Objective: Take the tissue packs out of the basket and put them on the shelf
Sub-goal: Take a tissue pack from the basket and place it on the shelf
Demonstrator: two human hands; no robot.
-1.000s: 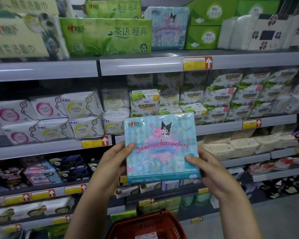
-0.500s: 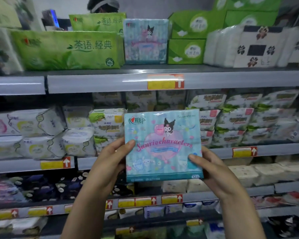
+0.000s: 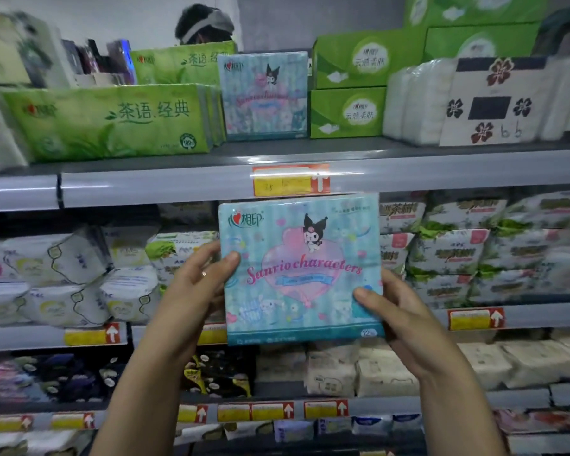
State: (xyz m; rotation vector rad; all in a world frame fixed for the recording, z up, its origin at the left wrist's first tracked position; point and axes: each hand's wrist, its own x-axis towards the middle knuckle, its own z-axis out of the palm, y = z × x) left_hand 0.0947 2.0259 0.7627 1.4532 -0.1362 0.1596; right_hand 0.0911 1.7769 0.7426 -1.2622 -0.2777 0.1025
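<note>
I hold a light-blue tissue pack (image 3: 298, 268) with a pink heart and cartoon figures upright in front of the shelves, just below the top shelf's rail (image 3: 178, 185). My left hand (image 3: 195, 284) grips its left edge, thumb on the front. My right hand (image 3: 392, 311) grips its lower right edge. A matching blue tissue pack (image 3: 264, 97) stands on the top shelf, directly above the one I hold. The basket is out of view.
On the top shelf, long green tissue packs (image 3: 109, 121) lie left of the matching pack, green boxes (image 3: 348, 87) and white flower-printed packs (image 3: 474, 100) right. Lower shelves are crowded with wrapped packs. A person's head (image 3: 204, 26) shows behind the shelf.
The pack has risen with both hands toward the top shelf, and my view has tilted up. The red basket seen at the bottom earlier has dropped out of sight.
</note>
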